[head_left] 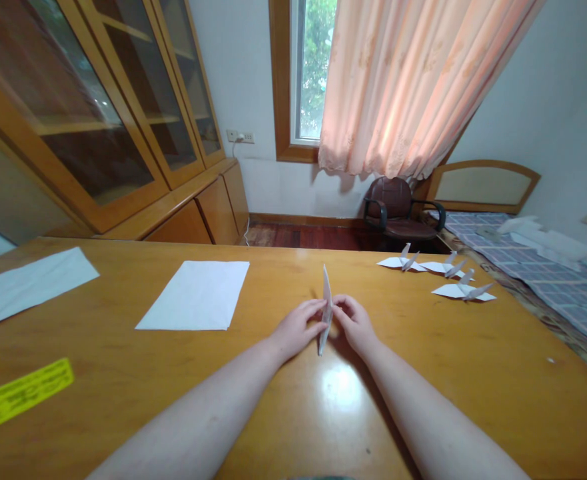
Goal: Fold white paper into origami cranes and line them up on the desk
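Observation:
A narrow folded piece of white paper stands on edge above the middle of the table, seen almost edge-on. My left hand grips it from the left, thumb and fingers against its side. From the right, my right hand pinches the same paper with bent fingers. Its lower tip points toward me and its upper tip away. The exact folds between my fingers are hidden.
Three folded paper cranes sit at the table's back right. To the left lie a square white sheet, a longer white sheet and a yellow label. Beyond the wooden table are a chair and a bed.

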Available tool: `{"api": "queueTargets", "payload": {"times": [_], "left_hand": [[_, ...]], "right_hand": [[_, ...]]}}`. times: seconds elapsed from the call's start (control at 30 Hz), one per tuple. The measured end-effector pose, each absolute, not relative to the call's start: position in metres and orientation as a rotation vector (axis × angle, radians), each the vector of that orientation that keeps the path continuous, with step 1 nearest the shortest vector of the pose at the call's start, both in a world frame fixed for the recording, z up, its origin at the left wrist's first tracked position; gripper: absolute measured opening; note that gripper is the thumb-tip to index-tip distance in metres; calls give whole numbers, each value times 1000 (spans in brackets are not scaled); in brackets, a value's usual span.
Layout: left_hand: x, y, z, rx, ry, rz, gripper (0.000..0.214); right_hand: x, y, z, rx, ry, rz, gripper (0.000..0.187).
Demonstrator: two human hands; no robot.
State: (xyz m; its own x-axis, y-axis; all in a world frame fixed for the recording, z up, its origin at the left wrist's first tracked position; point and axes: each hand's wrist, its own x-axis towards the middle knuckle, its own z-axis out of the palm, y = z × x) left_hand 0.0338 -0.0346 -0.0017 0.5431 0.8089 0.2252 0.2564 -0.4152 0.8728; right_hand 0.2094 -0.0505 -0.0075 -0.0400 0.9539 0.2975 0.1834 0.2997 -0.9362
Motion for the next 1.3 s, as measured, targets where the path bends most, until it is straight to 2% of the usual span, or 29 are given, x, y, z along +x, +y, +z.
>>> {"api": "queueTargets", "payload": {"times": [0.13, 0.27, 0.43, 0.6, 0.7, 0.77, 0.87, 1.03, 1.1, 1.2, 1.3], "left_hand": [[37, -34, -5, 1596, 740, 893, 48], [36, -28, -12, 1456, 867, 962, 35], [35, -22, -15, 1309, 942, 1006, 31], [37, -25, -11, 1185, 891, 990, 47], [37, -27, -9, 1202, 858, 972, 54], [36, -27, -9, 1269, 845, 960, 49], [32, -26, -10, 1495, 954, 958, 45], [26, -24, -10, 2089, 1303, 797, 52], [25, -24, -10, 2248, 1340, 617, 52], [27, -25, -11, 2341, 1333, 435, 53], [28, -27, -13, 2384, 1283, 348, 51]], "right_hand": [[211, -52, -6, -1076, -1701, 777, 24], [210, -54, -6, -1112, -1894, 736, 28], [209, -50, -14, -1211, -1758, 661, 38], [208, -40, -25, -1234, -1301, 963, 55], [208, -39, -28, -1171, -1235, 1141, 55], [208, -39, -27, -1210, -1264, 1159, 50], [211, -41, -22, -1335, -1385, 1042, 42], [218, -41, -14, -1670, -1682, 695, 34], [219, -40, -13, -1794, -1778, 546, 37], [220, -40, -15, -1862, -1817, 390, 51], [220, -41, -16, -1848, -1876, 356, 45]]}}
